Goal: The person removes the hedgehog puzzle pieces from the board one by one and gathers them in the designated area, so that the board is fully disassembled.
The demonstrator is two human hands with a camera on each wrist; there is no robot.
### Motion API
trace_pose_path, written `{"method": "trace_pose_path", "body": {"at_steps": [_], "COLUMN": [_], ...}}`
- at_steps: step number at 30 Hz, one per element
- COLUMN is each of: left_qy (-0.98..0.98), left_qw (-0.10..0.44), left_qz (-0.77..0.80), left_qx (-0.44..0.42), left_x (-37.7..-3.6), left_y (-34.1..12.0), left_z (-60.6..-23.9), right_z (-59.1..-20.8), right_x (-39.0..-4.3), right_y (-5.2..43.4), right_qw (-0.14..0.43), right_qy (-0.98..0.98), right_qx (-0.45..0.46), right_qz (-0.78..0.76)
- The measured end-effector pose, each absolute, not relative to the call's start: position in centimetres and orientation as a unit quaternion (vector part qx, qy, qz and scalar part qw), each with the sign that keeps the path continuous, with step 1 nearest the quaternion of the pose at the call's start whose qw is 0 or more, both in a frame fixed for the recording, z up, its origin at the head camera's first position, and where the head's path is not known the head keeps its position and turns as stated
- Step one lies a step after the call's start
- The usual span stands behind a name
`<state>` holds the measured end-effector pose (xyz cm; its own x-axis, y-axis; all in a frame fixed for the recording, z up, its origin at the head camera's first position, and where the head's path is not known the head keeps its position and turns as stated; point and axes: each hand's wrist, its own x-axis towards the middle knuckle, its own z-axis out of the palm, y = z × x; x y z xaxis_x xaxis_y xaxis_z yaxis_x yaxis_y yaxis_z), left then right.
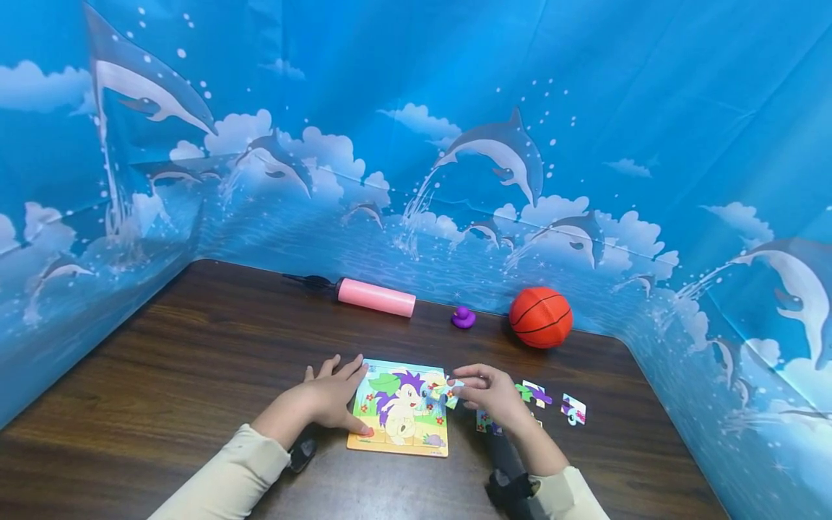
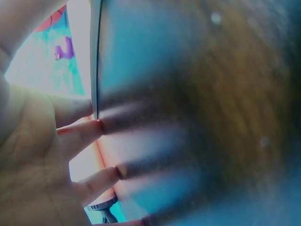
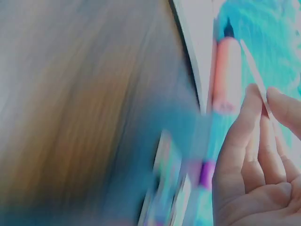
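Observation:
A jigsaw puzzle board (image 1: pixel 398 440) with a purple-haired hedgehog picture lies flat on the table. My left hand (image 1: pixel 328 397) spreads over its left side, thumb on the lower left corner and fingertips at the upper left edge. In the left wrist view, the fingers (image 2: pixel 84 136) are extended along the board's edge (image 2: pixel 95 56). At the board's right side, my right hand (image 1: pixel 490 393) pinches a puzzle piece (image 1: pixel 453 397). The right wrist view shows this thin piece (image 3: pixel 254 66) edge-on between thumb and fingers, raised off the table.
Loose puzzle pieces lie right of the board: one farthest right (image 1: pixel 574 409), others beside and partly under the right hand, like a purple-and-green piece (image 1: pixel 536 393). Along the back stand a pink hand pump (image 1: pixel 375 297), purple rubber duck (image 1: pixel 463 318) and red toy basketball (image 1: pixel 541 318), before a dolphin curtain (image 1: pixel 390 144).

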<state>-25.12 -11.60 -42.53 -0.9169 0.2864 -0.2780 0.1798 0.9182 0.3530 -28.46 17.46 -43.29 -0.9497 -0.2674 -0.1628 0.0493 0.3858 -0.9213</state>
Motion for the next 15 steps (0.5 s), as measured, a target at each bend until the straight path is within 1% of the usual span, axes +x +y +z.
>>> {"method": "trace_pose_path", "body": {"at_steps": [4, 8, 15], "left_qy": [0.966, 0.965, 0.964], "left_qw": [0.163, 0.163, 0.163], "left_qz": [0.162, 0.161, 0.165], "left_qx": [0.122, 0.124, 0.127], "left_x": [-25.1, -25.2, -25.1], "left_y": [-11.6, -11.6, -11.7], "left_z": [-42.6, -42.6, -42.4], "right_z": [-43.3, -43.4, -43.6], "right_x": [-27.9, -27.0, -25.1], "right_y": [21.3, 25.7, 32.9], "right_qw": [0.146, 0.128, 0.115], "right_qy": [0.795, 0.793, 0.800], "right_qx": [-0.005, 0.049, 0.108], "right_qz": [-0.589, -0.594, -0.579]}}
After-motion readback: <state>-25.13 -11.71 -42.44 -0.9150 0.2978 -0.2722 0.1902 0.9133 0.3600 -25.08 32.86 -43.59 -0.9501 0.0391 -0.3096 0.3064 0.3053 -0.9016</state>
